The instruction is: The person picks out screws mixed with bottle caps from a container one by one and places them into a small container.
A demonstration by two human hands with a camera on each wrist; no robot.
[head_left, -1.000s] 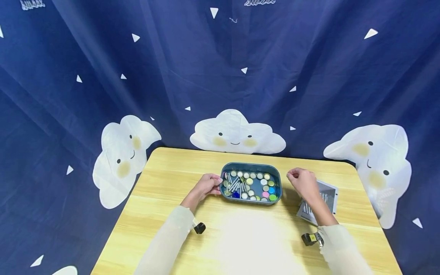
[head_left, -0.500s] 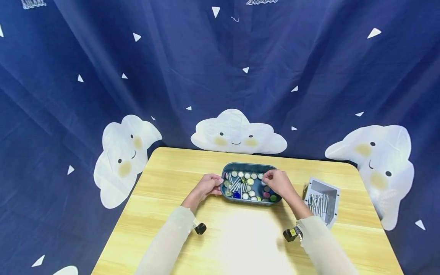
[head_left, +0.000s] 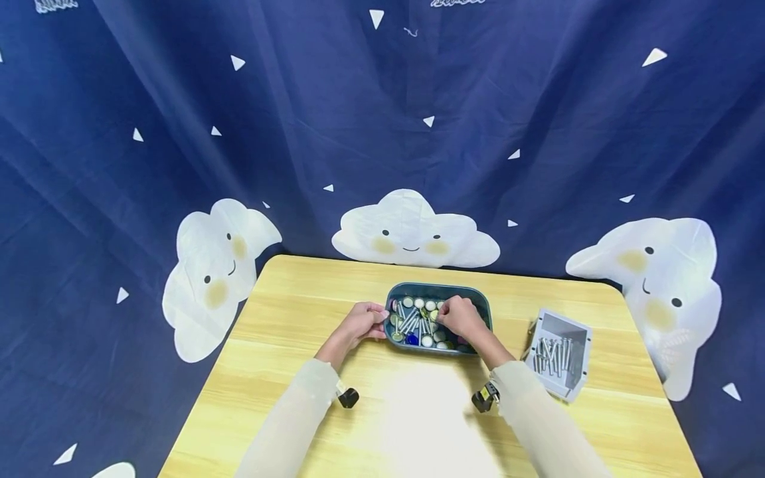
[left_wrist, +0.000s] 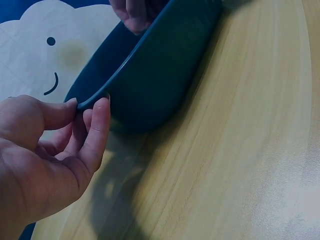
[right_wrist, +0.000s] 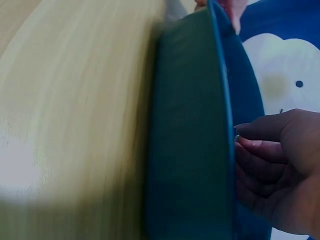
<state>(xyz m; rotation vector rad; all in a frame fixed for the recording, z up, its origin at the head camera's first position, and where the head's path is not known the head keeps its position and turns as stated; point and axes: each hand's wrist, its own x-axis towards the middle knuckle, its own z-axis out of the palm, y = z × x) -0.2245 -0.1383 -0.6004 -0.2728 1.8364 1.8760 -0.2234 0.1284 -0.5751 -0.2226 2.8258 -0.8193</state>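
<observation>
A dark blue-green oblong bin (head_left: 487, 318) stands on the table, with several round bottle caps (head_left: 427, 341) and long silver bolts (head_left: 412, 322) inside. My left hand (head_left: 360, 321) pinches its left rim, the thumb on the inside and fingers on the outer wall in the left wrist view. Over the caps, inside the bin, my right hand (head_left: 461, 317) points down with thumb and index finger close together. A small pale spot shows at those fingertips (right_wrist: 244, 131) in the right wrist view; whether it is a held thing or a nail is unclear. The right hand hides the bin's right part.
To the right stands a grey open-topped bin (head_left: 576, 332) with several silver bolts (head_left: 552, 355) in it. The wooden table (head_left: 299, 292) ends at a blue curtain (head_left: 311, 99) with white clouds.
My right hand has moved left, from above the grey bin into the blue-green bin, then toward its middle. My left hand has stayed at the rim.
</observation>
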